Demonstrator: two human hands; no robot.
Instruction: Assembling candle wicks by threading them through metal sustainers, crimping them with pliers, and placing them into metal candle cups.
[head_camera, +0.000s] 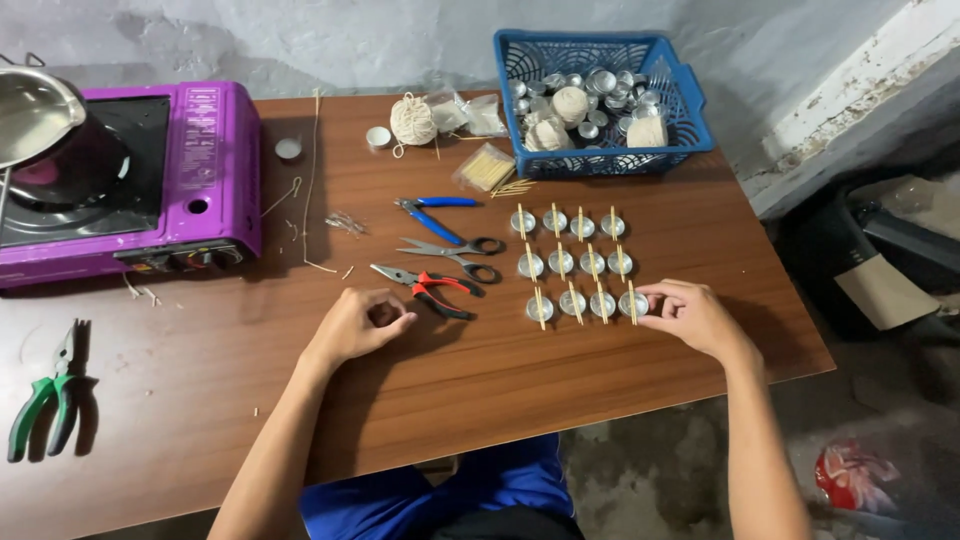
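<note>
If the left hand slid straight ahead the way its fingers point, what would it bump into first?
Most likely the red-handled pliers lying on the brown wooden table. The left hand curls with its fingertips aimed right, close to those handles. Beyond them sit small silver metal cups.

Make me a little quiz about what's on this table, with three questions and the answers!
1. True or false: the right hand touches a small metal cup at the end of the nearest row.
2. Which tool lies closest to the left hand?
A. green-handled pliers
B. red-handled pliers
C. blue-handled pliers
3. Fill in: the basket holding spare cups and string balls is coloured ____.

Key:
1. True.
2. B; they lie just right of that hand, below the scissors.
3. Blue.
</note>
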